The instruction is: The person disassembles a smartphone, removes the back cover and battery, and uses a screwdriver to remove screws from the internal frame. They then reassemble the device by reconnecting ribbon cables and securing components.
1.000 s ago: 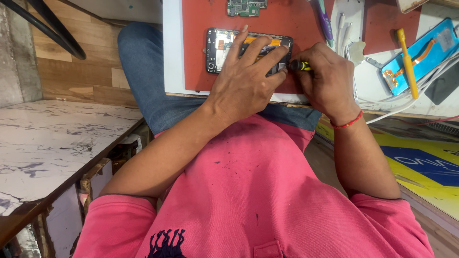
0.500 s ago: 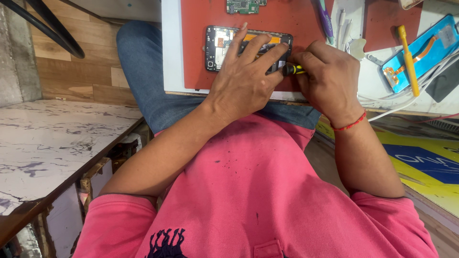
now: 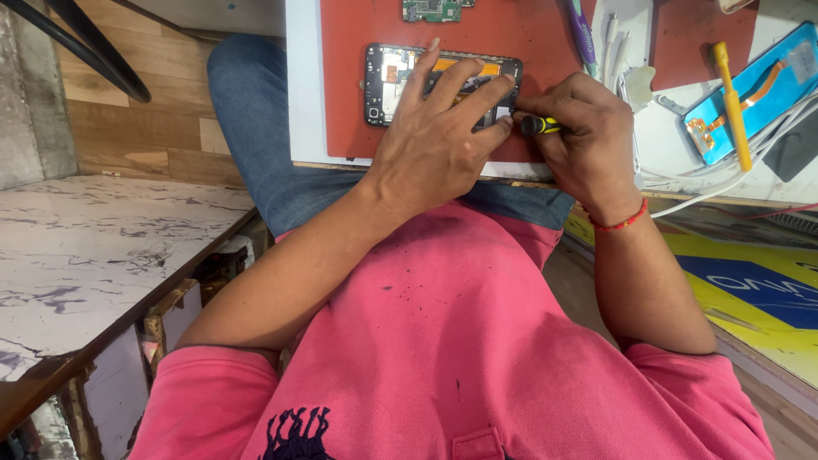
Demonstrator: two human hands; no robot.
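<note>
Our left hand (image 3: 434, 145) lies spread, pinning the opened phone (image 3: 400, 81) to the red mat (image 3: 545, 34) on the tabletop (image 3: 302, 102). Our right hand (image 3: 588, 140) grips a small screwdriver (image 3: 538, 126) at its corner; the tip could slip and gouge the exposed parts.

We see a flat phone screen panel (image 3: 761, 89) with a bright blue face lying at the far right of the bench (image 3: 302, 94), a copper-orange ribbon running across it and a yellow tool resting on top. Lower right, beside the bench on the floor, lies a yellow sign (image 3: 750, 290) carrying a dark blue slanted patch with pale lettering. We find no packages or labels besides these.
</note>
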